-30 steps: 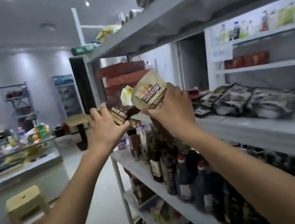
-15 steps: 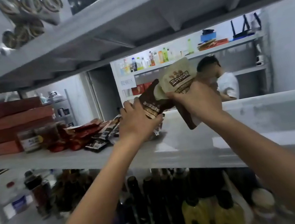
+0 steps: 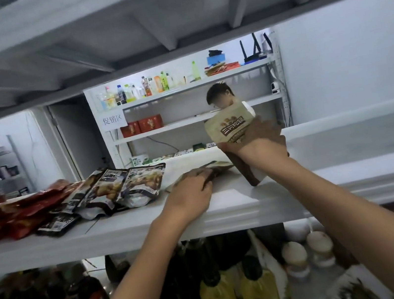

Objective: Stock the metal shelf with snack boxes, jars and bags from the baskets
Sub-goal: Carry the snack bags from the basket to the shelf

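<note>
Two bags handled. Right hand (image 3: 255,146) grips beige bag (image 3: 229,128) upright on metal shelf (image 3: 351,175). Left hand (image 3: 190,193), at its 8 o'clock, covers flat bag (image 3: 215,167); grip unclear.
</note>
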